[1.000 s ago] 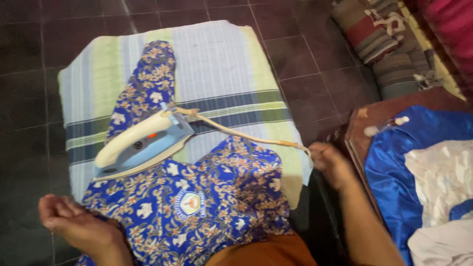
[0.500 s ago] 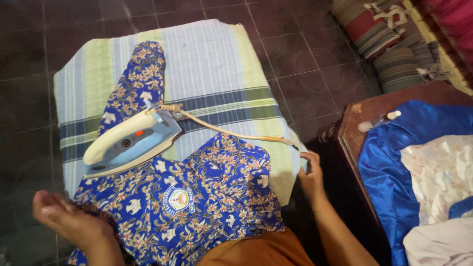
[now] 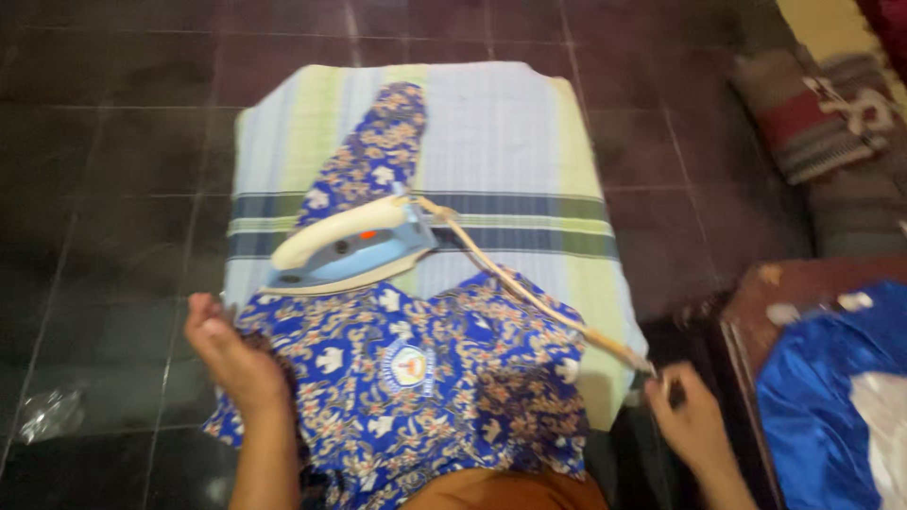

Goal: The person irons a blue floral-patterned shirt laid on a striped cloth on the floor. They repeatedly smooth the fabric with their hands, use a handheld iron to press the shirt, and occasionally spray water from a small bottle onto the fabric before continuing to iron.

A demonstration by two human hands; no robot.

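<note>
Dark tiled floor | iron nose points left | right hand grip pinches cord | left hand loose on shirt

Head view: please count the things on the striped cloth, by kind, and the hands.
Blue patterned batik shirt: 1
White and light blue electric iron: 1
Beige iron cord: 1
Hands: 2, left hand, right hand
Total: 5

Dark tiled floor carries it all: a striped pad of folded cloth lies flat on the tiles, a crumpled clear wrapper sits off at the left, and woven striped cushions rest far right.
</note>
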